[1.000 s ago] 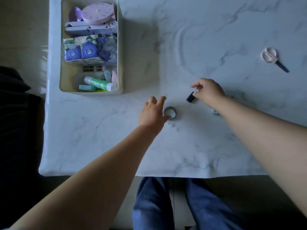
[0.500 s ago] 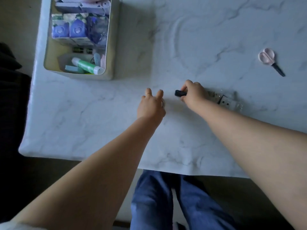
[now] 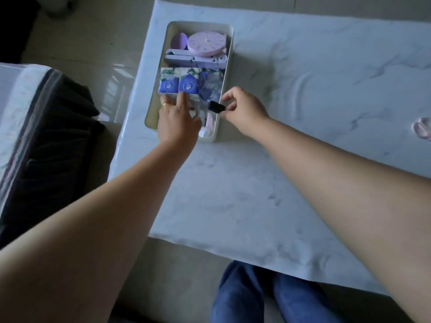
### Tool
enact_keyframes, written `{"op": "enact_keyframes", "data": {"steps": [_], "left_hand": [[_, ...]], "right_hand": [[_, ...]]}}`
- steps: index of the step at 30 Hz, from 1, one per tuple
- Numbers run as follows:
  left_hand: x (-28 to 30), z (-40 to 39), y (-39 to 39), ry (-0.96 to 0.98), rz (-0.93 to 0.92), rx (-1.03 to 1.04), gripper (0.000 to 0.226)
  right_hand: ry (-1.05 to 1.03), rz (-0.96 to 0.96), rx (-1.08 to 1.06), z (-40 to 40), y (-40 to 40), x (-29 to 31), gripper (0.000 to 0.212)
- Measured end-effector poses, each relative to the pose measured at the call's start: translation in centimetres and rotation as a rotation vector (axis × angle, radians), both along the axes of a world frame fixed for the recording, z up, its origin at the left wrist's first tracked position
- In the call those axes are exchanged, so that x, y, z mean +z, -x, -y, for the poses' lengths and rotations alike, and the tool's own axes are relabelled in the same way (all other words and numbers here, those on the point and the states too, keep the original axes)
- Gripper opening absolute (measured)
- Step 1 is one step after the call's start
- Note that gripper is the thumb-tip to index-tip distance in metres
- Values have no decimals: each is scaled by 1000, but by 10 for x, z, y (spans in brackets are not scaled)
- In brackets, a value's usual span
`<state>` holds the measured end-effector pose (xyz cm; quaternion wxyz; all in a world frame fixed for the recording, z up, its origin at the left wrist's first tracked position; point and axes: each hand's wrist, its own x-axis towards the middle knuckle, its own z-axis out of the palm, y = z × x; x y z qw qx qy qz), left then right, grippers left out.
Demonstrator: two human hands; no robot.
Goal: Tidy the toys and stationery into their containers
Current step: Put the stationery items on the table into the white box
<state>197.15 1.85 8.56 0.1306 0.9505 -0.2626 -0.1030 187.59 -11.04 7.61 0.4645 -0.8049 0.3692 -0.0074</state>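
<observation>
A white storage tray (image 3: 229, 57) sits near the far-left corner of the marble table (image 3: 303, 159), packed with a round lilac clock (image 3: 206, 43), purple stationery and blue tissue packs (image 3: 178, 83). The left hand (image 3: 178, 120) reaches into the tray's near end with fingers spread and extended, a gold ring (image 3: 165, 104) on one finger; whether it has hold of anything underneath cannot be told. The right hand (image 3: 245, 110) pinches a small black clip (image 3: 217, 106) between thumb and fingertips, just over the tray's right rim. Pink scissors (image 3: 422, 129) lie well to the right of the tray, at the frame edge.
</observation>
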Motion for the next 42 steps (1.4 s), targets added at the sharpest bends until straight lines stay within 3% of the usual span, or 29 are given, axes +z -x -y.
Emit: {"op": "enact_keyframes", "data": {"steps": [6, 11, 25, 34, 39, 42], "left_hand": [[-12, 0, -1, -30, -7, -36, 48], [-31, 14, 56, 42, -65, -257, 52], [-49, 185, 243, -58, -238, -523, 54], [-65, 259, 327, -125, -274, -597, 55], [-78, 262, 338, -185, -285, -578, 52], [-83, 251, 330, -228, -274, -543, 45]], "right_hand": [[-32, -70, -106, 8, 22, -23, 34], [-3, -203, -195, 40, 87, -51, 35], [21, -308, -427, 171, 292, -62, 35], [124, -367, -536, 242, 389, -80, 34], [136, -402, -598, 254, 401, -94, 42], [128, -421, -582, 245, 401, -103, 35]]}}
